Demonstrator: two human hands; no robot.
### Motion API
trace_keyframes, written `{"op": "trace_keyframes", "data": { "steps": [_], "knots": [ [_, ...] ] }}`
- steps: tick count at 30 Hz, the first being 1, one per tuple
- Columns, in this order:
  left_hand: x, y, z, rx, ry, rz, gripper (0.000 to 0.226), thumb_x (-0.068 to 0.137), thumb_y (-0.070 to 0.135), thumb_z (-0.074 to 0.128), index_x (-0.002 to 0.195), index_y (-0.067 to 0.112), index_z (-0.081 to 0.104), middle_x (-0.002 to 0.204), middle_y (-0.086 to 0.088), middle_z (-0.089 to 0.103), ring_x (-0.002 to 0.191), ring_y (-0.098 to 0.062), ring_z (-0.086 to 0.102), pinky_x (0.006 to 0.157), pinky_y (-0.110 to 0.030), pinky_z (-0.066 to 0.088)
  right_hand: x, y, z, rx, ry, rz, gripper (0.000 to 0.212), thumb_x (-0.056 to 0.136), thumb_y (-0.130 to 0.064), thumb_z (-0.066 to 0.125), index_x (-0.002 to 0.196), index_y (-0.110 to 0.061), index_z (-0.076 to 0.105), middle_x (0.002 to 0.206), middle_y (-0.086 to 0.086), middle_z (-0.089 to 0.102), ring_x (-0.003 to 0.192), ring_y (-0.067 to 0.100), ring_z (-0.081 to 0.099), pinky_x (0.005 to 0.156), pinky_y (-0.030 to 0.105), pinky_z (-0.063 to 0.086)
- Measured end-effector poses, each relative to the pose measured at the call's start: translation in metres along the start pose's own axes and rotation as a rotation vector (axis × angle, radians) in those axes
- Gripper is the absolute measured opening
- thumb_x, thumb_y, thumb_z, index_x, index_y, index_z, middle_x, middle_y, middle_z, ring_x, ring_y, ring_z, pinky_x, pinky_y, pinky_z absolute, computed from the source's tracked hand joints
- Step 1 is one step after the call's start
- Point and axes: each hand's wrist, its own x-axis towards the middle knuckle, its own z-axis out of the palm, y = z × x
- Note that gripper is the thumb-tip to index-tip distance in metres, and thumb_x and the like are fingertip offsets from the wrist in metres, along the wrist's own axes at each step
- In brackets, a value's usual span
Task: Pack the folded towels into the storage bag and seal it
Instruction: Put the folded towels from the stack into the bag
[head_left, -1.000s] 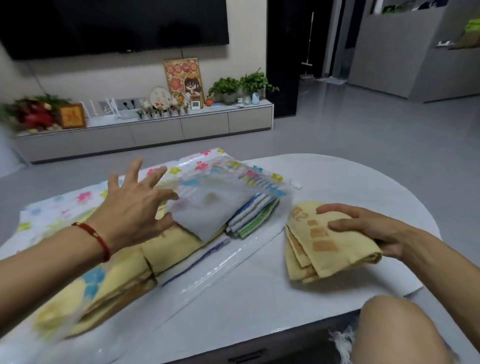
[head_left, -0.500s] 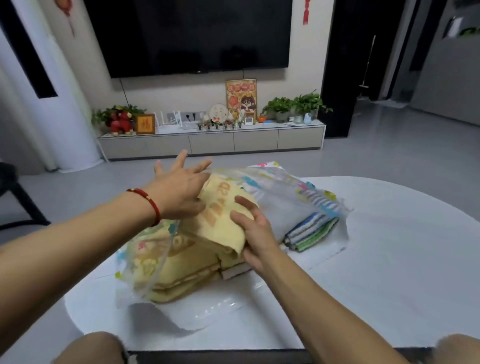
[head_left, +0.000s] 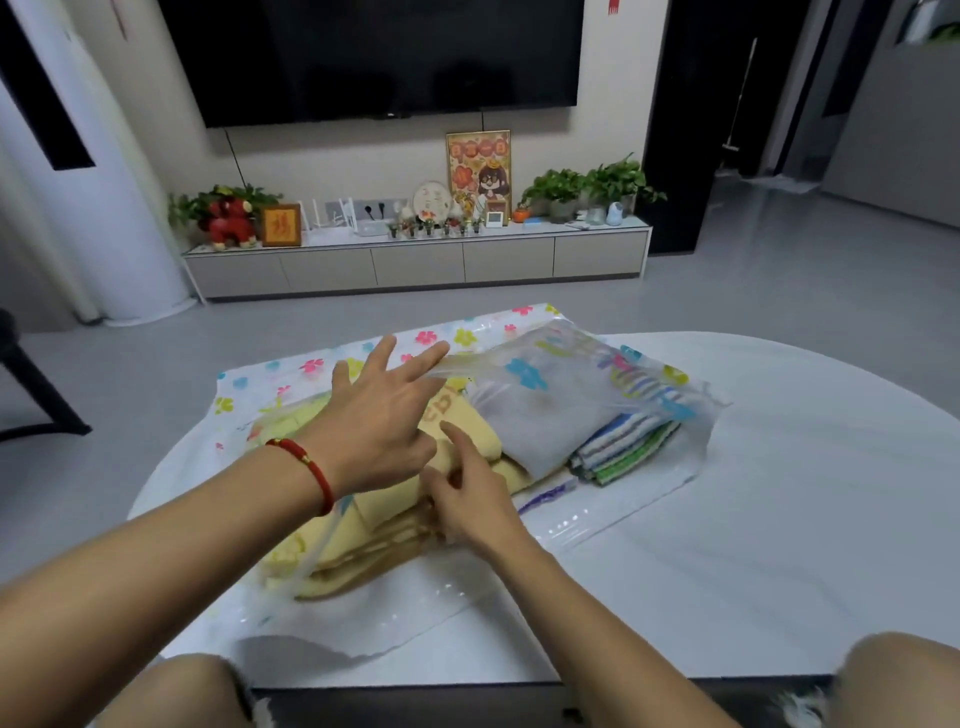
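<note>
A clear storage bag (head_left: 524, 527) printed with coloured flowers lies open on the white table (head_left: 779, 493). Inside it are a stack of striped towels (head_left: 626, 447), a grey towel (head_left: 535, 431) and several yellow towels (head_left: 363, 551). My left hand (head_left: 379, 421), fingers spread and a red cord at the wrist, holds the bag's top flap up at the mouth. Just below it, my right hand (head_left: 467, 501) grips the near edge of the top yellow towel (head_left: 467, 421), which sits on the yellow pile under the raised flap. The bag's zip edge (head_left: 545, 496) is unsealed.
My knees (head_left: 904, 680) are at the table's near edge. Beyond the table are grey floor, a low TV cabinet (head_left: 415, 260) with plants and ornaments, and a dark chair leg (head_left: 36, 400) at the left.
My right hand carried the yellow towel from the table's right side to the bag and has pushed it in under the flap. My left hand kept the flap lifted. The camera turned left.
</note>
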Motion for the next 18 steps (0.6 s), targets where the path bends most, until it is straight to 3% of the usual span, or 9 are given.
{"op": "trace_keyframes", "data": {
  "steps": [2, 5, 7, 9, 12, 15, 18],
  "knots": [
    [-0.005, 0.007, 0.010, -0.042, -0.003, 0.000, 0.060, 0.084, 0.027, 0.051, 0.143, 0.024, 0.040, 0.165, 0.017, -0.002, 0.152, -0.031, -0.002, 0.111, -0.072, 0.020, -0.012, 0.015, -0.024, -0.170, 0.220, -0.084, 0.043, 0.096, -0.025, 0.056, 0.138, -0.030, 0.054, 0.103, 0.009, 0.071, 0.098, 0.031, 0.067, 0.086, 0.040, 0.055],
    [-0.008, 0.015, 0.020, -0.128, 0.020, 0.035, 0.060, 0.084, 0.028, 0.053, 0.143, 0.026, 0.041, 0.164, 0.021, -0.004, 0.152, -0.030, -0.002, 0.111, -0.070, 0.023, -0.027, 0.041, -0.049, -0.287, 0.518, -0.029, 0.042, 0.089, -0.020, 0.062, 0.130, -0.027, 0.057, 0.121, 0.007, 0.056, 0.115, 0.029, 0.057, 0.091, 0.037, 0.051],
    [-0.011, 0.018, 0.025, -0.169, 0.020, 0.051, 0.062, 0.084, 0.029, 0.055, 0.145, 0.028, 0.040, 0.162, 0.026, -0.007, 0.152, -0.030, -0.003, 0.110, -0.071, 0.024, -0.015, 0.048, -0.057, -0.150, 0.494, 0.093, 0.059, 0.090, -0.015, 0.064, 0.147, -0.019, 0.047, 0.146, 0.017, 0.039, 0.134, 0.035, 0.044, 0.111, 0.038, 0.041],
    [-0.013, 0.020, 0.031, -0.206, 0.004, 0.055, 0.066, 0.083, 0.029, 0.056, 0.147, 0.032, 0.037, 0.159, 0.030, -0.010, 0.152, -0.028, -0.005, 0.110, -0.071, 0.022, 0.002, 0.043, -0.059, 0.002, 0.370, 0.121, 0.069, 0.090, -0.004, 0.062, 0.154, -0.010, 0.037, 0.159, 0.022, 0.026, 0.147, 0.035, 0.032, 0.121, 0.036, 0.029],
    [-0.015, 0.023, 0.043, -0.299, -0.018, 0.052, 0.071, 0.082, 0.027, 0.057, 0.149, 0.033, 0.035, 0.158, 0.032, -0.012, 0.153, -0.024, -0.007, 0.113, -0.070, 0.019, 0.020, 0.047, -0.065, 0.038, 0.289, 0.068, 0.060, 0.088, 0.003, 0.060, 0.146, -0.007, 0.050, 0.150, 0.019, 0.046, 0.142, 0.032, 0.043, 0.116, 0.033, 0.036],
    [-0.018, 0.028, 0.062, -0.415, 0.005, 0.045, 0.076, 0.080, 0.028, 0.053, 0.151, 0.037, 0.029, 0.154, 0.038, -0.011, 0.153, -0.024, -0.005, 0.113, -0.071, 0.017, 0.017, 0.068, -0.091, -0.151, 0.388, 0.103, 0.051, 0.084, 0.001, 0.057, 0.133, -0.012, 0.063, 0.133, 0.011, 0.063, 0.127, 0.031, 0.056, 0.099, 0.027, 0.042],
    [-0.021, 0.033, 0.085, -0.518, 0.081, 0.014, 0.079, 0.075, 0.030, 0.047, 0.150, 0.043, 0.028, 0.157, 0.038, 0.001, 0.153, -0.021, -0.002, 0.115, -0.069, 0.014, 0.015, 0.096, -0.115, -0.583, 0.374, 0.111, 0.055, 0.090, -0.012, 0.055, 0.145, -0.012, 0.054, 0.150, 0.011, 0.053, 0.137, 0.030, 0.048, 0.113, 0.040, 0.037]
  ]
}}
